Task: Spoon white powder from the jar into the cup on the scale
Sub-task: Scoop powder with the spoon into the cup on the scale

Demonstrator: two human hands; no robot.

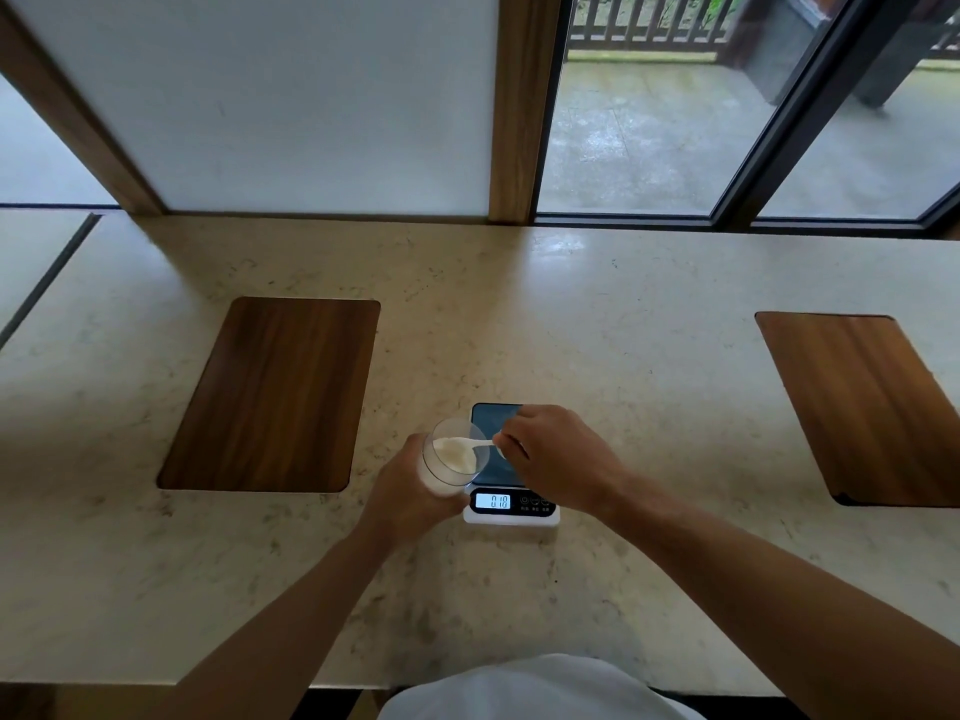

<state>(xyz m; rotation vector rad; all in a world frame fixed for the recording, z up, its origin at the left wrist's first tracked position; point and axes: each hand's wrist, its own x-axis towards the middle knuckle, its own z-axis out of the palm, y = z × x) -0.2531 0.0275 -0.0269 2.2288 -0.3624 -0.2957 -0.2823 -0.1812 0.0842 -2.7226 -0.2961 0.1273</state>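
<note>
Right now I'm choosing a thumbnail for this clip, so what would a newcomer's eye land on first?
The two hands meeting at the middle: the left hand holds a clear jar of white powder, and the right hand dips a white spoon into it. Just beside them, the scale has a glowing display. Two dark wooden boards flank the pale counter.

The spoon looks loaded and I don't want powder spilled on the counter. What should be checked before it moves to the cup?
1. Spoon held firmly by the right hand: ok.
2. Spoon bowl loaded with white powder: ok.
3. Jar steadied by the left hand: ok.
4. Scale switched on, display lit: ok.
5. Cup in place on the scale platform: cannot tell, the right hand covers it.
6. Spoon clear of the jar rim: not ok, its bowl sits over the mouth.
</note>
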